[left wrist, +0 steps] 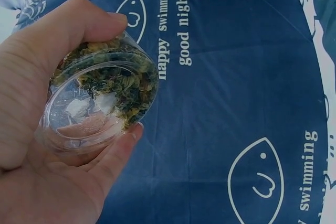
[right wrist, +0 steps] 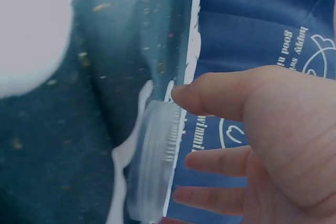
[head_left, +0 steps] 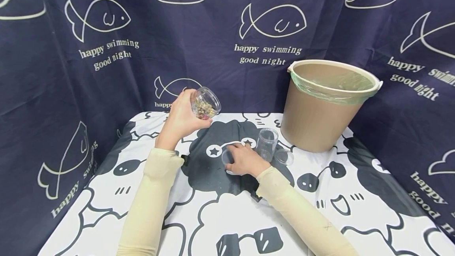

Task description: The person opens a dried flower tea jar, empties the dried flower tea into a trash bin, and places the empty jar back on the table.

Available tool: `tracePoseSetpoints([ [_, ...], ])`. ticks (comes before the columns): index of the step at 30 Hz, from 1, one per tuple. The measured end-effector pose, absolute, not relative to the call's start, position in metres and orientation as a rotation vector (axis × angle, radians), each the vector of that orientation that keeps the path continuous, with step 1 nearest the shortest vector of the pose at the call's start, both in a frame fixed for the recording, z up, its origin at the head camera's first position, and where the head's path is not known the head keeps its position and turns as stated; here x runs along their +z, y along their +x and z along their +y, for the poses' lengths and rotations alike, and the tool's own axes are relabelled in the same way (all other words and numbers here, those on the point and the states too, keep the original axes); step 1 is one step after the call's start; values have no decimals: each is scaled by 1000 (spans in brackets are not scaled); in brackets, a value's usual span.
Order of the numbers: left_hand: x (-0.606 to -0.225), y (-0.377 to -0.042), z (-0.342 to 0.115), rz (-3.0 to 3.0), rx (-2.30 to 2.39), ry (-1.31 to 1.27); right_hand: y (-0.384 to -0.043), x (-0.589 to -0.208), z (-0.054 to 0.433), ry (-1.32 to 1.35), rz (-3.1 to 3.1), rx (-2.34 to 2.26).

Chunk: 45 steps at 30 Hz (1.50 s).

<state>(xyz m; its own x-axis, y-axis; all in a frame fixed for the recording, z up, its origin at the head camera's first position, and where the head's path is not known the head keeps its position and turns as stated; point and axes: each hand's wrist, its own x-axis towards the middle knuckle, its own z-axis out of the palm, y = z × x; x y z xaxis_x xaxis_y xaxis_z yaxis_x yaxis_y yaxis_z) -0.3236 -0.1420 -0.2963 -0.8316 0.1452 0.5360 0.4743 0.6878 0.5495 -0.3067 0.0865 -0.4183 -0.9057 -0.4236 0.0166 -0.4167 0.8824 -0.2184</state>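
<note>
My left hand (head_left: 183, 115) holds a clear plastic jar (head_left: 213, 98) up off the table, tilted, its mouth facing right. Dried flowers and leaves (left wrist: 123, 85) in yellow, green and some pink lie inside it. In the left wrist view the jar's round base shows, with thumb and fingers curled about its sides. Low over the table, my right hand (head_left: 247, 160) has thumb and fingers spread at a clear round lid (head_left: 227, 158). In the right wrist view the ribbed lid (right wrist: 153, 161) is just beyond the fingertips; whether they touch it is hard to tell.
A clear jar (head_left: 267, 142) stands just beyond my right hand, with another clear lid (head_left: 284, 157) lying to its right. A tan bin (head_left: 313, 113) with a green liner stands at the back right. Small crumbs dot the patterned cloth (head_left: 202, 173). Dark blue curtains hang around the table.
</note>
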Motion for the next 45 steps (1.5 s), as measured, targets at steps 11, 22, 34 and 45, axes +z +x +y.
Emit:
tracePoseSetpoints([
  [11,-298,-326,-141,-2439,-985,-474,-305,-394,86,-714,3047,-423],
  [22,-302,-325,-138,-2431,-1015,-486,-296,-351,90,-787,3147,-503],
  [34,-299,-324,-127,-2417,-1050,-510,-281,-309,128,-820,3294,-571],
  [45,-285,-329,-102,-2408,-1038,-601,-269,-280,162,-722,3403,-656],
])
